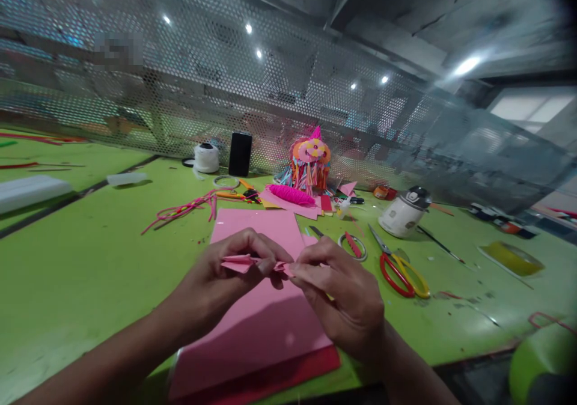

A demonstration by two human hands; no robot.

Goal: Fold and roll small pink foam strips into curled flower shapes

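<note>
Both of my hands meet above a pink sheet [252, 333] that lies on the green table, a red sheet [311, 366] under its near edge. My left hand [238, 267] is closed around a folded pink paper piece [238, 263], part of it showing between thumb and fingers. From the other side my right hand [340, 291] pinches the end of the same folded piece, fingertips almost touching those of my left hand. The middle of the piece is mostly hidden by my fingers.
Right of my hands lie scissors [401, 273], a tape roll [352, 246] and a white pot with a dark lid [403, 213]. Behind are a bundle of magenta yarn [291, 194], a fringed paper figure [311, 158], a black phone [240, 154], a white spool [206, 157] and pink cords [184, 210].
</note>
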